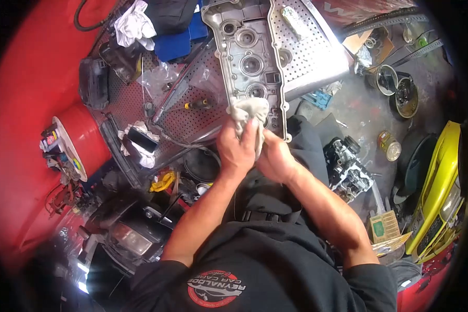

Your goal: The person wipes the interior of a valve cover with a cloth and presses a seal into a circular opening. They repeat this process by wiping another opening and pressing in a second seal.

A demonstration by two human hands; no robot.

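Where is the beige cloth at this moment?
In the head view, just above and right of centre, the beige cloth is bunched between the left hand and right hand, over the near end of the metal cover.

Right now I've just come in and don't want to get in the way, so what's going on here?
A person in a black shirt has a pale cloth bunched in the left hand, over the near end of a metal part. The right hand is close beside it; its grip is partly hidden. The part's round openings are in view beyond the cloth. Off to the left, a phone lies on a white rag.
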